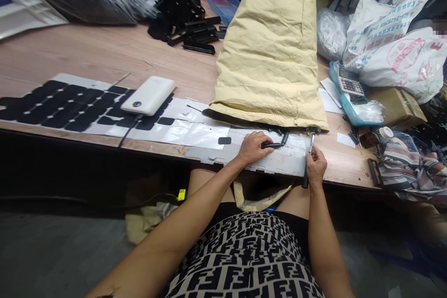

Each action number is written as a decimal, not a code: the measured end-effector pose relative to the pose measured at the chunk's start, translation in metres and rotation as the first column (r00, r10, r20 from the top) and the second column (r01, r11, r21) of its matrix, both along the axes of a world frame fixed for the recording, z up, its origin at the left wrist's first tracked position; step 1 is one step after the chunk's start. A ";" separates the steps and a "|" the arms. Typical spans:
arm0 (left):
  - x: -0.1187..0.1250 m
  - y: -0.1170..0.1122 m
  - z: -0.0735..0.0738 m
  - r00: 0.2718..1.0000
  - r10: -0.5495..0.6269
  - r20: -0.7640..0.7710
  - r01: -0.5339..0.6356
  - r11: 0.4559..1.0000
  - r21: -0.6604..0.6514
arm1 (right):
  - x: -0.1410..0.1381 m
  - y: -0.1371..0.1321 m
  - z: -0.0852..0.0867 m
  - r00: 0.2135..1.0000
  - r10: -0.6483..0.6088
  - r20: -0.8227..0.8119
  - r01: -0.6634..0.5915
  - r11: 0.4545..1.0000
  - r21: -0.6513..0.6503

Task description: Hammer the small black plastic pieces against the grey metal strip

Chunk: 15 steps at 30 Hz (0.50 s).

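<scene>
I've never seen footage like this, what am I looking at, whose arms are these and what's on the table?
No machine here: these are a person's two bare arms, filmed by a camera on their head looking down. The left hand grips a small black bar on a pale sheet. The right hand holds a slim tool with a black handle. On the wooden table lie a white power bank, a sheet of black pads, a yellow sack and a calculator.

Power bank (pixel 148 95) lies on sheet (pixel 195 132) at table (pixel 104 51) front edge; sack (pixel 272 46) sits on sheet's rear edge, calculator (pixel 350 82) R of sack, basket (pixel 223 2) behind.
</scene>
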<state>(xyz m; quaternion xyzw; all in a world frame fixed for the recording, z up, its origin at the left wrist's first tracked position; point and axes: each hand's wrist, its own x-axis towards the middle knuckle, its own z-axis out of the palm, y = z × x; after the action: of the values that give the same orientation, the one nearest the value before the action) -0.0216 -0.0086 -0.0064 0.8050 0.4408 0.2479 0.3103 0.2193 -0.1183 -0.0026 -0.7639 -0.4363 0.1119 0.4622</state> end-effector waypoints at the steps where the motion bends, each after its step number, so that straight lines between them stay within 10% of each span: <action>1: 0.000 0.000 0.000 1.000 0.000 0.006 0.000 1.000 -0.003 | 0.000 0.000 0.000 1.000 0.000 -0.003 0.000 1.000 0.002; 15: 0.001 0.002 0.004 0.999 0.008 0.032 -0.006 0.999 -0.048 | -0.038 -0.035 0.007 0.992 0.090 0.089 -0.105 0.975 0.194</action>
<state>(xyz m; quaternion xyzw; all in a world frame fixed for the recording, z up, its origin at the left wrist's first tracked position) -0.0211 -0.0067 -0.0026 0.7917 0.4444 0.2513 0.3355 0.1809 -0.1533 0.0045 -0.6955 -0.5003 0.0598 0.5122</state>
